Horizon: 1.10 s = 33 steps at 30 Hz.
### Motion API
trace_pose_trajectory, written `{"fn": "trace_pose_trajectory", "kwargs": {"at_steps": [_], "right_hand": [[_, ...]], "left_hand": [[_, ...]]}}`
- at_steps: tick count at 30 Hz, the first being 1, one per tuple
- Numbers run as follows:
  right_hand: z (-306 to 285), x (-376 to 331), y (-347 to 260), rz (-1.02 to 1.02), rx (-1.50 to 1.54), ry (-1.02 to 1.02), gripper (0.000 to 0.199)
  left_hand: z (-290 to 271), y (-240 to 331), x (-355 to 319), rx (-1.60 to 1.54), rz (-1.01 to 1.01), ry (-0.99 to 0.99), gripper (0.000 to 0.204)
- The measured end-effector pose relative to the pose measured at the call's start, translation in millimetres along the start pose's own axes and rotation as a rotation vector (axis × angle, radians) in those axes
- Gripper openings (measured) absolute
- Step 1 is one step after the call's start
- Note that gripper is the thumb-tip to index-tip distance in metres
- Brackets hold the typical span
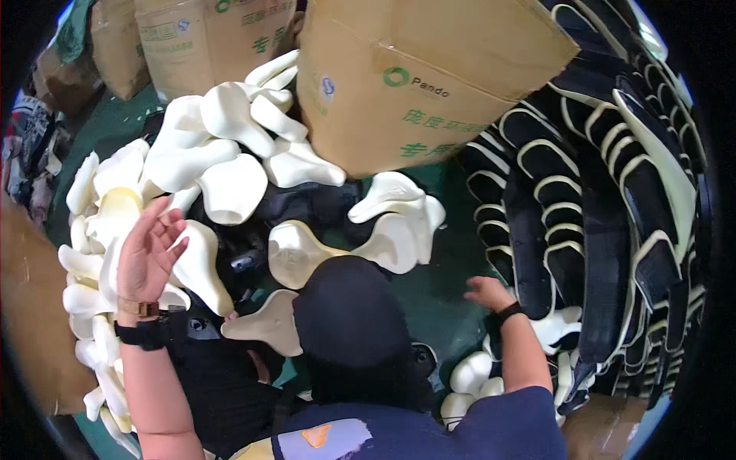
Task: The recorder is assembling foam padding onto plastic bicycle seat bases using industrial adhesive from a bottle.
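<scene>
Through the head camera, looking down, I see the person's left hand (149, 261) raised among heaped white moulded pieces (234, 188), palm turned inward, fingers parted and loosely bent with nothing between them. One long white piece (201, 264) lies just beside it, on its right; I can't tell whether they touch. The right hand (491, 293) is out over the green floor (445, 307), fingers curled narrow; from here I cannot tell whether they hold anything. It is near the rows of black pieces (604, 261) with pale rims, stacked along the right side. A big brown cardboard box (360, 46) stands beyond, tilted, between the white heap and those rows. Nearer, a dull-white piece (268, 326) lies against a dark rounded form (353, 307).
</scene>
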State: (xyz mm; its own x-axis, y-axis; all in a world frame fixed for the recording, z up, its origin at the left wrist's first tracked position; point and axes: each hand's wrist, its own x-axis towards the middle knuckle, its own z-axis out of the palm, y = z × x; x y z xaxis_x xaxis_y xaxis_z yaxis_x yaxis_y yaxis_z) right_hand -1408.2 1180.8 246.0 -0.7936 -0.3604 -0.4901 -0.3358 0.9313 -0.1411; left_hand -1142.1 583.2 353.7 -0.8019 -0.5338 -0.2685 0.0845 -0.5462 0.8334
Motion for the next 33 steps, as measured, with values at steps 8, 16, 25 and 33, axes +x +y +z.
{"fn": "trace_pose_trajectory", "kwargs": {"at_steps": [8, 16, 25, 33], "right_hand": [[100, 176, -200, -0.366, 0.439, -0.079, 0.057], [154, 205, -302, -0.385, 0.015, 0.037, 0.048], [38, 191, -298, -0.307, 1.538, -0.129, 0.032], [-7, 171, -434, -0.325, 1.871, -0.990, 0.029]], "left_hand": [[18, -17, 16, 0.080, -0.108, 0.055, 0.033], [24, -26, 36, 0.175, -0.196, 0.075, 0.027], [33, -40, 46, 0.596, -0.092, 0.030, 0.056], [59, -62, 53, 1.477, 0.679, 0.089, 0.102]]}}
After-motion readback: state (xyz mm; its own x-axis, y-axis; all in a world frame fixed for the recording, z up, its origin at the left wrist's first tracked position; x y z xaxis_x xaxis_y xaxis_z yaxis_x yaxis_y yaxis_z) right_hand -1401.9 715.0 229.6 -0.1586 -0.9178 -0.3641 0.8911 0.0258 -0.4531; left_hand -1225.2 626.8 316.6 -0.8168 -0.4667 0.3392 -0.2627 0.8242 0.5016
